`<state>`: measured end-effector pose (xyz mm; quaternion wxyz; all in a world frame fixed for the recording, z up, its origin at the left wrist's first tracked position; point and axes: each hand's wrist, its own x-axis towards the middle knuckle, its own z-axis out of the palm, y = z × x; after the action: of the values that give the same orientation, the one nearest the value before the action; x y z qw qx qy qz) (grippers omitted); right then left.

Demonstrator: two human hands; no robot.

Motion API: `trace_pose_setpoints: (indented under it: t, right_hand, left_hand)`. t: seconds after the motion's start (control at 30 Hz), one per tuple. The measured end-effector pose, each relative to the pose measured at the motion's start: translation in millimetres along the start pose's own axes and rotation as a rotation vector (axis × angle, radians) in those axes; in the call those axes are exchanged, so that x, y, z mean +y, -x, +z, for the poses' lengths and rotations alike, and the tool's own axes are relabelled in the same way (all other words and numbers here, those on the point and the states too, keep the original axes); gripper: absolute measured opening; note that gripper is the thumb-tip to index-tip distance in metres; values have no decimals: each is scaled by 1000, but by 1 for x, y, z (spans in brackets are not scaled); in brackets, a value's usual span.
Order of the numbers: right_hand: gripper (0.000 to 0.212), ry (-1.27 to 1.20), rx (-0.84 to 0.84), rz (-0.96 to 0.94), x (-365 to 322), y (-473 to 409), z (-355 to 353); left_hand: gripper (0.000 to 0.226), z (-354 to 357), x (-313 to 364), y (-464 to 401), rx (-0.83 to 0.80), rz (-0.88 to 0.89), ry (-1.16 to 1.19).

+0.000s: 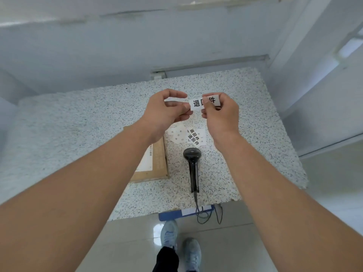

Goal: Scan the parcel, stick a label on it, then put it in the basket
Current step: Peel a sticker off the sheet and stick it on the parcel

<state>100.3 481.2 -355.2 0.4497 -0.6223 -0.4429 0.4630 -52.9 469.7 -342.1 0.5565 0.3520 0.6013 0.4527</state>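
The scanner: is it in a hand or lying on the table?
Lying on the table. The scanner rests flat beside the parcel; both hands hold a label.

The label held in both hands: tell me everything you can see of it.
The label is a small white paper rectangle printed with bold black Chinese characters, the middle one partly hidden by a thumb. It is held up in the air above the speckled table, roughly level, print facing the camera. The left hand pinches its left end and the right hand grips its right part. It touches nothing else; more such labels lie on the table below.
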Motion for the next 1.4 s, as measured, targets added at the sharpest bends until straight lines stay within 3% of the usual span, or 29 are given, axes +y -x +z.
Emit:
trace_pose_setpoints:
  t: [0.37, 0.5, 0.6, 0.7, 1.4]
  right_hand:
    - [12, 41, -62, -137, -60, 67, -3]
    - [54, 339, 31, -346, -67, 82, 4]
    - [34, 511, 102, -565, -69, 92, 11]
    - [16, 522, 22, -672, -67, 99, 23]
    - [18, 528, 2, -757, -73, 146, 89]
  left_hand:
    - [35, -30, 41, 84, 22, 90, 66]
    - [38, -45, 49, 96, 84, 91, 130]
    - [40, -56, 50, 98, 113, 71, 179]
    - [44, -67, 50, 98, 103, 55, 212]
    - [47, -146, 63, 119, 16, 42, 162]
